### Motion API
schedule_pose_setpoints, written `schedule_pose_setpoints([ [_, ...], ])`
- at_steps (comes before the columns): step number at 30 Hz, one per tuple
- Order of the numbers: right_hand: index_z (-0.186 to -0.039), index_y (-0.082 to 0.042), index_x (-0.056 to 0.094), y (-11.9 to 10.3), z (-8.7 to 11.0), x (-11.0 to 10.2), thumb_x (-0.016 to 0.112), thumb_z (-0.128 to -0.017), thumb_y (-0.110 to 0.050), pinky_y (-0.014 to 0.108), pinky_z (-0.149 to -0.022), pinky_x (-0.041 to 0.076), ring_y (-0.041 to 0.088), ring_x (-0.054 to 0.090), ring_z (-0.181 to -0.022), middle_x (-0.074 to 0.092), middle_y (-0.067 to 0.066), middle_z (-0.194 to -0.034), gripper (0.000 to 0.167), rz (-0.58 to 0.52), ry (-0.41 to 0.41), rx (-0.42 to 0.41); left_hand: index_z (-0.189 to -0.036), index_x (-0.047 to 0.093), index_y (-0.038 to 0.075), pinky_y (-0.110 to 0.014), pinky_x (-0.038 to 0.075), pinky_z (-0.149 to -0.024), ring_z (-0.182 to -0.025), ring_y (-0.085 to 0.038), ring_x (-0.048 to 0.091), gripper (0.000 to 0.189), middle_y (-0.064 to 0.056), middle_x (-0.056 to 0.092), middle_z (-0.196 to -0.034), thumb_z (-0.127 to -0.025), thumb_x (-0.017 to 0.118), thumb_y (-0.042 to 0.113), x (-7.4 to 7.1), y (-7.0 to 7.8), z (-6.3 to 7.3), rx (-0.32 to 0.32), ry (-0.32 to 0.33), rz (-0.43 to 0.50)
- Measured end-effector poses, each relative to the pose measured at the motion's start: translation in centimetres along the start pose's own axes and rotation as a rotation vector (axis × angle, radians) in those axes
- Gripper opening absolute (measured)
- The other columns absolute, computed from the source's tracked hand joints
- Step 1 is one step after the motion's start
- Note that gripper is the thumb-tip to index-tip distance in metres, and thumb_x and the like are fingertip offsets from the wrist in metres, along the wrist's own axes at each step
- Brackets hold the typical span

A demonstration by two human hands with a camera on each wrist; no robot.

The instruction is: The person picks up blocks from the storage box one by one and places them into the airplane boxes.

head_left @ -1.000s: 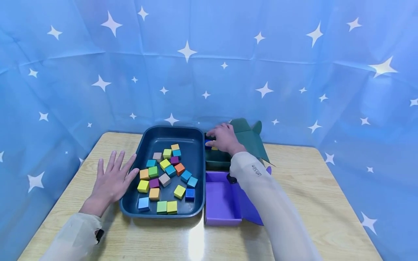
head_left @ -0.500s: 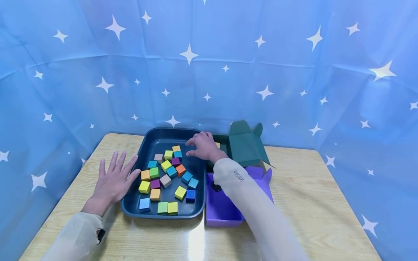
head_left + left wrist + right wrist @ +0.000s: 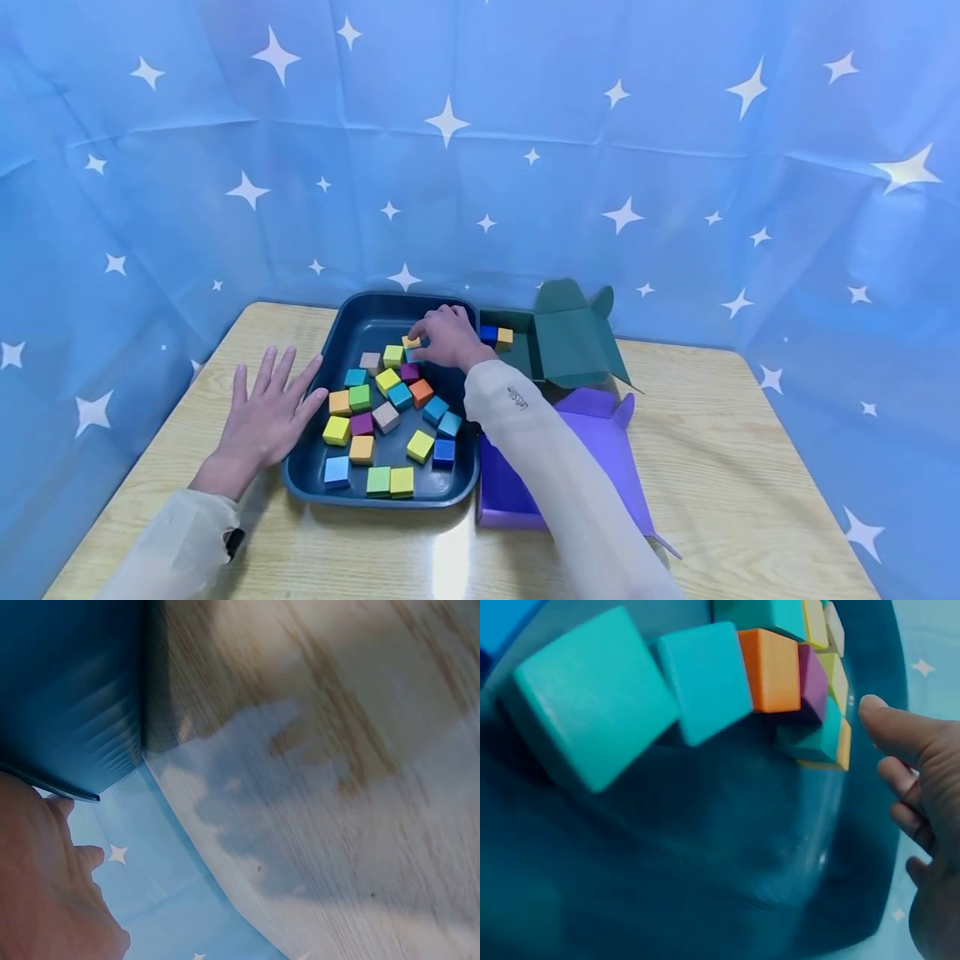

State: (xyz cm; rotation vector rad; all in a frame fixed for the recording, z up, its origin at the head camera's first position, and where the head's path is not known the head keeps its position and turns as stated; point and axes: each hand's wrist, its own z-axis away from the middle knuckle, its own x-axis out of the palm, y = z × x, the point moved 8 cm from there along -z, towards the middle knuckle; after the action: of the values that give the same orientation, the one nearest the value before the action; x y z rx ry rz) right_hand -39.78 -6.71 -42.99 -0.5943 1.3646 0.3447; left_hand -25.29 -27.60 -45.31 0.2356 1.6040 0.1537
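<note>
My right hand [image 3: 448, 337] is over the far right part of the dark blue tray [image 3: 303, 487], holding nothing. Its fingers hang loosely bent close to a light orange cube [image 3: 409, 342] and a teal cube [image 3: 817, 741]. In the right wrist view a gap shows between the thumb and these cubes. Several other coloured cubes lie loose in the tray, among them an orange cube [image 3: 769, 671] and a purple cube [image 3: 811, 684]. My left hand [image 3: 262, 417] is at the tray's left rim with its fingers spread and nothing held.
Right of the tray stands an open dark green box [image 3: 517, 362], holding a blue cube [image 3: 489, 335] and a light orange cube [image 3: 505, 339]. In front of it is an open purple box [image 3: 513, 521], partly hidden by my right sleeve [image 3: 555, 467]. A starred blue cloth [image 3: 540, 208] hangs behind the table.
My right hand has moved left, from above the green box to the cubes at the tray's far side. The blue and light orange cubes in that box are now uncovered. My left hand stays put.
</note>
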Motion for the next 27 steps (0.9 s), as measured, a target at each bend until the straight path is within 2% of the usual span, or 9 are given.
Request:
schedule_pose_setpoints([
  [6, -0.117, -0.030, 0.071, -0.6, 0.4, 0.4, 0.069, -0.087, -0.047, 0.044, -0.112, 0.028, 0.013, 0.046, -0.111, 0.063, -0.010, -0.110, 0.035, -0.017, -0.033, -0.040, -0.157, 0.015, 0.024, -0.067, -0.019, -0.113, -0.150, -0.044, -0.010, 0.067, -0.022, 0.007, -0.163, -0.101, 0.022, 0.060, -0.2, 0.2, -0.1, 0.004, 0.006, 0.001],
  [13, -0.112, -0.028, 0.073, -1.3, 0.7, 1.1, 0.070, -0.086, -0.047, 0.042, -0.115, 0.025, 0.013, 0.047, -0.115, 0.067, -0.010, -0.112, 0.032, -0.018, -0.111, -0.054, -0.157, 0.016, 0.024, -0.067, -0.019, -0.113, -0.150, -0.044, -0.010, 0.067, -0.023, 0.008, -0.163, -0.101, 0.024, 0.059, 0.0, 0.1, -0.1, 0.007, 0.007, 0.004],
  [23, -0.103, -0.032, 0.074, -1.9, 0.4, 1.9, 0.070, -0.087, -0.046, 0.043, -0.116, 0.024, 0.013, 0.046, -0.113, 0.066, -0.011, -0.106, 0.023, 0.033, -0.125, -0.071, -0.157, 0.015, 0.025, -0.068, -0.017, -0.113, -0.150, -0.044, -0.009, 0.068, -0.023, 0.008, -0.163, -0.100, 0.022, 0.061, 0.0, 0.0, 0.0, 0.000, 0.005, 0.001],
  [27, -0.104, -0.032, 0.074, -1.9, 0.4, 1.9, 0.071, -0.086, -0.047, 0.044, -0.115, 0.026, 0.014, 0.046, -0.113, 0.066, -0.011, -0.105, 0.024, 0.056, -0.119, -0.070, -0.157, 0.016, 0.025, -0.068, -0.018, -0.113, -0.150, -0.044, -0.009, 0.067, -0.023, 0.008, -0.163, -0.101, 0.022, 0.060, 0.0, 0.1, 0.0, 0.001, 0.011, 0.000],
])
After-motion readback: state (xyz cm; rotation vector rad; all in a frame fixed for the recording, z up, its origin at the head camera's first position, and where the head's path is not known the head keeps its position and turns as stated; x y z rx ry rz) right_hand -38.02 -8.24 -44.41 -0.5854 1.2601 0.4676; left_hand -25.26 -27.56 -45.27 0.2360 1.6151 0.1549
